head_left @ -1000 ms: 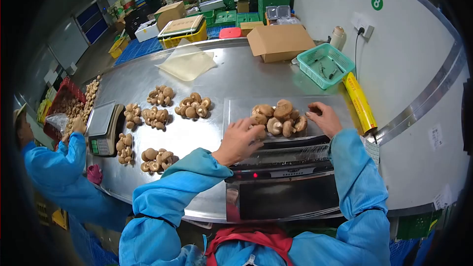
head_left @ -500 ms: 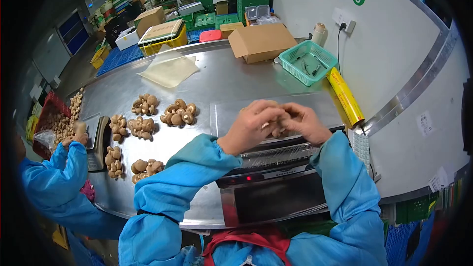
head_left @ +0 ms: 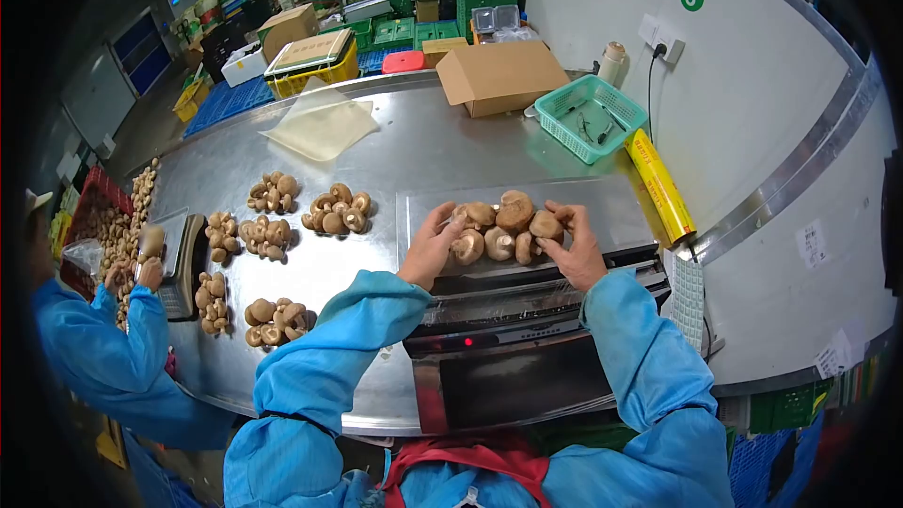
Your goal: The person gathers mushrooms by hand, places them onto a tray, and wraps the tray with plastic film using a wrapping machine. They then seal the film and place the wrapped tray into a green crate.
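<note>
Between my two hands lies a cluster of several brown mushrooms (head_left: 499, 242), at the back edge of the wrapping machine (head_left: 527, 320) with its red light. My left hand (head_left: 436, 240) is curved round the left side of the cluster, thumb and fingers against the mushrooms. On the other side my right hand (head_left: 575, 243) grips the rightmost mushrooms between thumb and fingers. Clear film stretches across the front of the machine. More mushroom piles (head_left: 266, 236) sit on the steel table (head_left: 376, 169) to the left.
At the far left a co-worker's hands (head_left: 141, 273) are beside a scale (head_left: 183, 263) and a red crate of mushrooms (head_left: 102, 196). Behind stand a cardboard box (head_left: 503, 75), a green basket (head_left: 590, 120) and a yellow film box (head_left: 660, 190). Pale sheets (head_left: 324, 127) lie at the back.
My hands have moved apart and slightly lower, and the mushrooms between them now show as a spread cluster. The co-worker's hands have shifted slightly by the scale.
</note>
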A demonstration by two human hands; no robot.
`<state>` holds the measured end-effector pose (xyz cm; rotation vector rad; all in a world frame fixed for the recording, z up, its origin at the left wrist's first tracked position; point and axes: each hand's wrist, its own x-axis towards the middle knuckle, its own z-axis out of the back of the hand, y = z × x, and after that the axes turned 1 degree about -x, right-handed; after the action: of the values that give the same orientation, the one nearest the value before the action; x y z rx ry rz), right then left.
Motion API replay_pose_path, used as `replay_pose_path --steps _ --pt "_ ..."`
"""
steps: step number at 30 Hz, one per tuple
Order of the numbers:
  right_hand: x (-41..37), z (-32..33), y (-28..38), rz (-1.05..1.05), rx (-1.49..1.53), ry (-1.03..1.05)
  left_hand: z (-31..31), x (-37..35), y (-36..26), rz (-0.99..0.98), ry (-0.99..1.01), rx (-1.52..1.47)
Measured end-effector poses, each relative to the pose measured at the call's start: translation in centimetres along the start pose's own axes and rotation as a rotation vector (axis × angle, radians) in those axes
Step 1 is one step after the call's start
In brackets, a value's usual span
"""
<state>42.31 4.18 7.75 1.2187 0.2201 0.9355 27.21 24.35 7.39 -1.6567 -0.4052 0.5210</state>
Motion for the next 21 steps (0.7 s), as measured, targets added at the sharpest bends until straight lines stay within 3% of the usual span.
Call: replay_pose_path --steps 3,8,10,12,13,15,17,18,19,20,21 --pt "-0.3 -0.7 1.4 -0.015 -0.194 0.015 0.1 -0.1 0.0 0.034 -0.015 -0.026" --pt "-0.5 0.2 0.9 0.034 -0.178 -0.013 0.2 -1.1 -1.1 0.066 -0.013 0.056" --pt "-0.9 2.4 0.3 0.18 -0.281 -0.064 1.3 -1.5 -1.2 0.095 0.01 0.071" --pt "-1.3 6.6 -0.9 0.076 -0.23 -0.001 3.7 -2.2 -1.2 0.041 0.04 0.194" --pt "-2.0 8.5 0.3 -0.079 -0.207 0.01 4.5 -3.2 -2.3 0.0 0.045 0.344" --pt "-3.4 12.1 0.8 -0.257 -0.273 0.16 7.0 -5.0 -2.9 -0.246 0.154 0.742" --pt "-4.3 14.7 -0.1 0.179 -0.645 0.453 7.8 -6.6 -3.9 -0.5 0.275 1.106" --pt "-4.5 14.8 0.0 0.172 -0.639 0.461 8.0 -6.8 -3.8 -0.66 0.381 1.243" --pt "-4.4 15.0 0.2 0.332 -0.786 0.585 7.5 -6.9 -3.8 -0.651 0.379 1.239" --pt "-4.0 14.8 0.9 0.5 -0.931 0.706 6.8 -6.9 -4.1 -0.718 0.539 1.39" --pt "-3.5 14.3 0.9 0.51 -0.929 0.713 6.1 -6.8 -4.3 -0.781 0.698 1.542"
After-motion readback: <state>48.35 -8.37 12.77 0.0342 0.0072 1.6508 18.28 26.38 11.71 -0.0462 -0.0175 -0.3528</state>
